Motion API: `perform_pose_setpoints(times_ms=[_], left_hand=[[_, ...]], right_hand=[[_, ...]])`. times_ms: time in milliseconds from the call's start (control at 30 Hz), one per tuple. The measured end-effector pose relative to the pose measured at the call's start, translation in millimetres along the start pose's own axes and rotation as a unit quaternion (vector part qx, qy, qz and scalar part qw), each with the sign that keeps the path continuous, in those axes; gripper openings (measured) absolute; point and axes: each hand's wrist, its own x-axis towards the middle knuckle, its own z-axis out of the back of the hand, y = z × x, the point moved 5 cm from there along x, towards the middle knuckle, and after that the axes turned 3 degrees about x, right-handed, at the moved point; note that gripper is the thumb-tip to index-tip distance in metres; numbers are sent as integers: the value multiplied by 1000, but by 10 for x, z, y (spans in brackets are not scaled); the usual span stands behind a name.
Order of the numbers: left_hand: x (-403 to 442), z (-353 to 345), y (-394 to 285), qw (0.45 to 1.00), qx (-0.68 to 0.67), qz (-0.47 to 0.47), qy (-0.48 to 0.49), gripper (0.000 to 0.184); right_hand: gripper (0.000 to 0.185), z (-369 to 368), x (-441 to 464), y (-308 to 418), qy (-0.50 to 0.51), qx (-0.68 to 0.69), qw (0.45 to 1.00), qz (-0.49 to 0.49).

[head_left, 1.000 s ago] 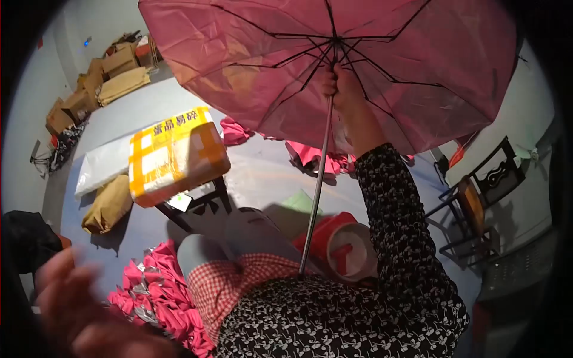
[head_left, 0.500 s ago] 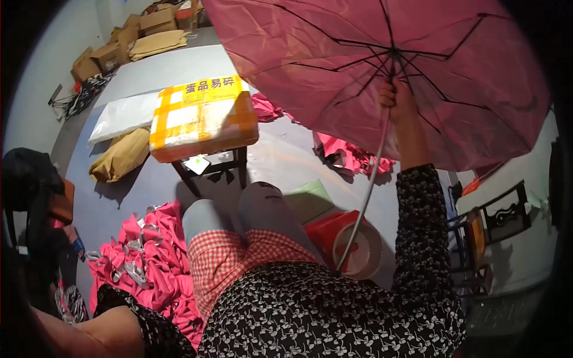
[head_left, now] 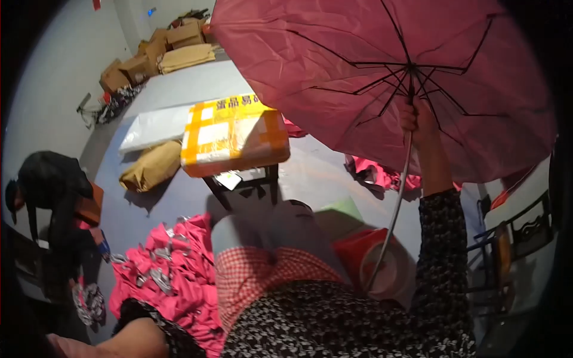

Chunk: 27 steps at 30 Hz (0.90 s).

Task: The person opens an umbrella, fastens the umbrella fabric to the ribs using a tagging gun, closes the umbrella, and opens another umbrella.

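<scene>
My right hand [head_left: 412, 117] is wrapped round the metal shaft of an open pink umbrella [head_left: 334, 77], just below the hub where the black ribs meet. The shaft runs down to my lap, beside a red and white tub [head_left: 382, 268]. At the lower left edge my left forearm reaches out of view; its hand is cut off by the frame and its fingers do not show. Near that arm lies a heap of pink folded fabric [head_left: 173, 268] with silver bands.
A taped yellow and white box [head_left: 236, 134] rests on a dark stool [head_left: 256, 191]. A co-worker [head_left: 57, 197] in black bends over at the left. Cardboard boxes [head_left: 137, 67] stand at the back left, chairs [head_left: 504, 244] at the right, and more pink fabric [head_left: 385, 173] on the floor.
The umbrella and my right hand have shifted right and slightly down in view. My left hand, blurred at lower left a second ago, has left the frame. The co-worker shows more fully.
</scene>
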Motion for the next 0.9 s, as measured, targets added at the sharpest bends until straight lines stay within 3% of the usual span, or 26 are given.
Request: perform_pose_setpoints(times_ms=[233, 300, 367, 500, 600, 700, 800, 833, 900], left_hand=[[-108, -137, 126, 1000, -11, 27, 2, 20], [-142, -166, 221, 999, -12, 51, 5, 20], [-142, -221, 311, 997, -5, 77, 13, 19], [-205, -312, 470, 992, -3, 126, 25, 19], [-285, -371, 640, 985, -3, 172, 30, 19], [-454, -448, 914, 968, -3, 245, 56, 18], [-862, -656, 1119, 914, -11, 382, 135, 18], [-1015, -797, 1203, 913, -14, 367, 179, 17], [-1406, -1164, 1283, 887, -32, 364, 283, 20]], right_hand=[[23, -416, 6, -14, 0, 12, 1000, -25], [22, -449, 87, 90, 67, -26, 997, 26], [27, -379, 278, 231, 76, 71, 994, -33], [24, -607, 170, 706, 266, 185, 939, -114], [23, -914, -39, 885, 275, 223, 919, -175], [23, -481, 75, 698, 200, 54, 978, -19], [23, -605, 235, 929, 159, -96, 971, 149], [23, -821, 337, 1007, 161, -124, 961, 185], [24, -1087, 197, 894, 41, -139, 970, 197]])
